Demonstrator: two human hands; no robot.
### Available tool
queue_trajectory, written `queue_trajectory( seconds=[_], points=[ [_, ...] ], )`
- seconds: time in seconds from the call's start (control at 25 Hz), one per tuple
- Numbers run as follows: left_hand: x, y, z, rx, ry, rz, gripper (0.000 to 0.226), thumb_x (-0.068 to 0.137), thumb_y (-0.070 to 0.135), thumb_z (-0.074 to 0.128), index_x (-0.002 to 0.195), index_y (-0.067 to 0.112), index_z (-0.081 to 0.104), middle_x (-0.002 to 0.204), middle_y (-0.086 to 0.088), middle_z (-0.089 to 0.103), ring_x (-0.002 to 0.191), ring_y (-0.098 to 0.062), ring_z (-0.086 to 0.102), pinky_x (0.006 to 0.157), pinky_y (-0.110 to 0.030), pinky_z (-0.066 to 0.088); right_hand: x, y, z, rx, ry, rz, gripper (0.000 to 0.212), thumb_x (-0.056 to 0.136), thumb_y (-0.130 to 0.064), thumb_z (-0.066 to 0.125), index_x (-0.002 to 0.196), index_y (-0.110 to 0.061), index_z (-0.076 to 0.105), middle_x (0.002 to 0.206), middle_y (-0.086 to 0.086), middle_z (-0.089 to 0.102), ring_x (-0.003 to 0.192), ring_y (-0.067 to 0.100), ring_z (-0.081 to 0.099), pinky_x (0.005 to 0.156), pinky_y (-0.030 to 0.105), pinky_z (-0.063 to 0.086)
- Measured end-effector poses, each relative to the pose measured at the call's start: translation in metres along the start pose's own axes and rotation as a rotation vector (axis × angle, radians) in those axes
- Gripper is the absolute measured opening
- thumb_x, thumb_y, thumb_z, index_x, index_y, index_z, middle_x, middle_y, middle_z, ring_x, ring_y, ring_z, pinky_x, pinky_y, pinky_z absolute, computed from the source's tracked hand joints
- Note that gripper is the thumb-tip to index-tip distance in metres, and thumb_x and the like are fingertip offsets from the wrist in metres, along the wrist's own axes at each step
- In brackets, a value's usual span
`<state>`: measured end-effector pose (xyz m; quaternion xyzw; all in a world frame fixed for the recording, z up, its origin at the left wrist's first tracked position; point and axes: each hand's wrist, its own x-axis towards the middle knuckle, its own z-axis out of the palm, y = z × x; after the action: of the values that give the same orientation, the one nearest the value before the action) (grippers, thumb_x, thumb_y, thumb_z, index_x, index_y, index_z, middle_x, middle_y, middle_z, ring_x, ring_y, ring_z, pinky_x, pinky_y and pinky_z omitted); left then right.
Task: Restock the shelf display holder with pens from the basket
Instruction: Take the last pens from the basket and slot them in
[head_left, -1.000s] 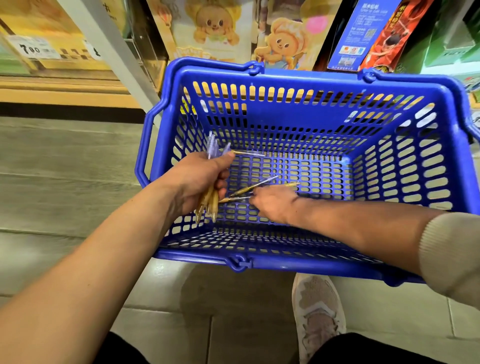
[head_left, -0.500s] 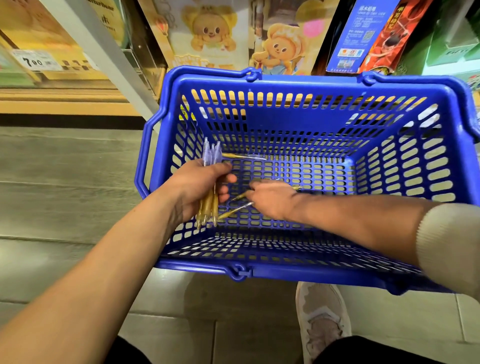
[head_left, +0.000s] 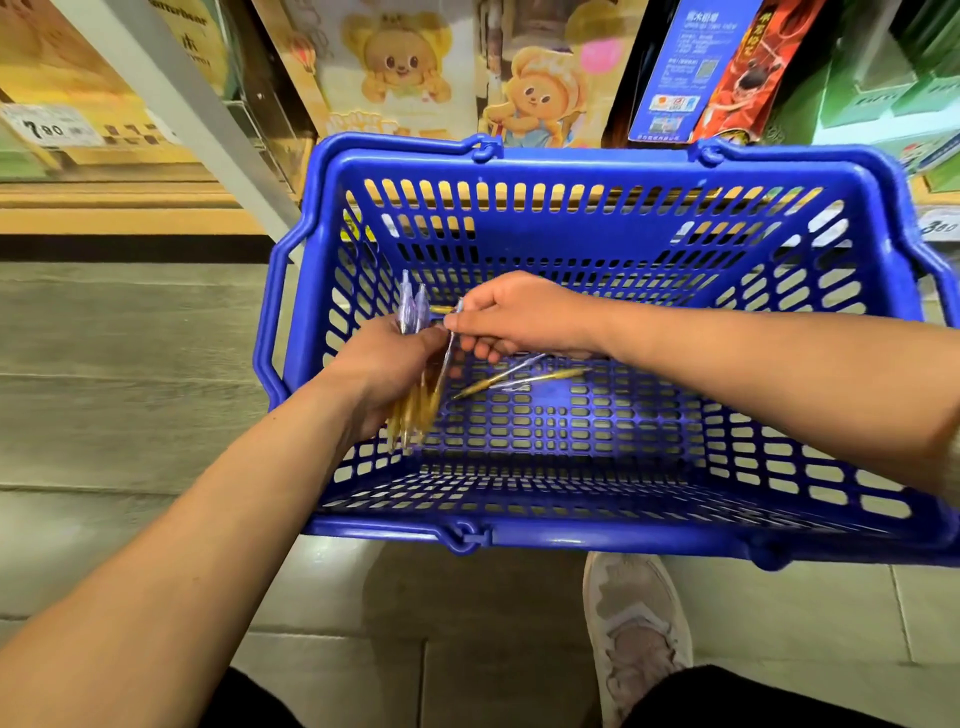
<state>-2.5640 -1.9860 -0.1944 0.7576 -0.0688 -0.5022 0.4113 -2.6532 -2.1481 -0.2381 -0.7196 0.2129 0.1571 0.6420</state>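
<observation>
A blue plastic basket (head_left: 587, 171) stands on the floor in front of the shelf. My left hand (head_left: 384, 369) is inside its left part and grips a bundle of pens (head_left: 413, 415) with gold barrels and clear lilac caps. My right hand (head_left: 514, 317) pinches one more pen (head_left: 448, 358) by its cap end and holds it against the bundle. Two or three loose pens (head_left: 514, 379) lie on the basket floor under my right hand. The display holder is not in view.
Boxed goods with cartoon bears (head_left: 400, 67) and a blue and red box (head_left: 711, 67) fill the low shelf behind the basket. A white shelf upright (head_left: 208, 130) slants at the left. My shoe (head_left: 634, 629) is on the tiled floor by the basket's near rim.
My right hand picked one pen off the basket floor, lifted it and carried it left to the bundle in my left hand. The left hand stayed about where it was.
</observation>
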Motion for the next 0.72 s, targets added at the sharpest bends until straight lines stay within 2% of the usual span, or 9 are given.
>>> queue_trajectory(
  seconds=[0.12,0.16,0.2,0.24,0.32,0.4,0.52,0.6,0.72],
  points=[
    [-0.003,0.004,0.004,-0.126,-0.088,-0.056,0.024,0.104,0.027,0.057,0.110,0.007,0.067,0.085,-0.008,0.078,0.076,-0.021,0.075,0.075,-0.043,0.064,0.001,0.005,-0.002,0.454,-0.076,0.015,0.017,0.096,-0.026,0.068,0.102,-0.012,0.074,0.090,0.006,0.076,0.082,0.012,0.072,0.074,0.021,0.058],
    [-0.003,0.004,0.004,-0.133,-0.089,-0.058,0.024,0.103,0.026,0.057,0.111,0.005,0.066,0.078,-0.006,0.074,0.070,-0.019,0.071,0.072,-0.042,0.064,0.002,0.011,-0.005,0.502,-0.088,0.032,0.018,0.096,-0.026,0.068,0.106,-0.012,0.074,0.095,0.007,0.077,0.086,0.014,0.073,0.078,0.023,0.058],
    [-0.002,0.004,0.003,-0.129,-0.081,-0.061,0.024,0.103,0.025,0.058,0.110,0.004,0.064,0.072,-0.004,0.069,0.064,-0.017,0.067,0.068,-0.040,0.064,0.003,0.019,-0.010,0.395,-0.062,0.061,0.020,0.095,-0.029,0.068,0.108,-0.014,0.073,0.098,0.005,0.077,0.089,0.014,0.074,0.082,0.025,0.059],
    [-0.003,0.004,0.002,-0.120,-0.073,-0.066,0.022,0.103,0.024,0.059,0.108,0.003,0.063,0.068,-0.003,0.064,0.060,-0.016,0.063,0.063,-0.037,0.062,0.004,0.029,-0.015,0.124,-0.012,0.095,0.021,0.095,-0.034,0.068,0.107,-0.018,0.073,0.097,0.001,0.077,0.089,0.012,0.074,0.086,0.028,0.059],
    [-0.003,0.003,-0.001,-0.107,-0.074,-0.065,0.018,0.102,0.023,0.060,0.105,0.005,0.060,0.066,-0.003,0.057,0.056,-0.015,0.056,0.057,-0.032,0.056,0.003,0.054,-0.023,-0.633,0.059,0.187,0.017,0.093,-0.038,0.069,0.104,-0.025,0.070,0.098,-0.006,0.073,0.087,0.010,0.069,0.088,0.031,0.056],
    [-0.003,0.003,-0.004,-0.118,-0.085,-0.062,0.015,0.102,0.023,0.061,0.103,0.007,0.059,0.064,-0.001,0.054,0.053,-0.013,0.052,0.053,-0.029,0.053,-0.003,0.080,-0.023,-1.079,0.048,0.236,0.016,0.093,-0.034,0.069,0.107,-0.026,0.066,0.106,-0.004,0.067,0.087,0.015,0.063,0.081,0.031,0.056],
    [0.000,0.004,-0.006,-0.176,-0.089,-0.075,0.016,0.101,0.023,0.061,0.096,0.008,0.062,0.066,-0.002,0.058,0.054,-0.014,0.056,0.053,-0.029,0.055,-0.008,0.106,-0.018,-1.229,0.018,0.242,0.018,0.096,-0.020,0.063,0.115,-0.023,0.063,0.102,0.000,0.058,0.082,0.021,0.060,0.067,0.032,0.052],
    [0.002,0.004,-0.007,-0.227,-0.055,-0.081,0.014,0.101,0.021,0.061,0.102,0.007,0.064,0.072,-0.006,0.070,0.059,-0.016,0.065,0.058,-0.032,0.060,-0.004,0.105,-0.020,-1.217,-0.015,0.234,0.012,0.097,-0.015,0.059,0.108,-0.021,0.063,0.093,-0.001,0.057,0.078,0.023,0.060,0.066,0.034,0.052],
    [0.005,0.002,-0.006,-0.258,0.022,-0.077,0.019,0.102,0.020,0.060,0.110,0.003,0.064,0.086,-0.011,0.079,0.067,-0.017,0.073,0.065,-0.035,0.064,-0.001,0.085,-0.034,-1.063,-0.165,0.168,0.004,0.097,-0.028,0.062,0.094,-0.025,0.065,0.080,-0.009,0.065,0.080,0.018,0.063,0.070,0.027,0.049]
  ],
)
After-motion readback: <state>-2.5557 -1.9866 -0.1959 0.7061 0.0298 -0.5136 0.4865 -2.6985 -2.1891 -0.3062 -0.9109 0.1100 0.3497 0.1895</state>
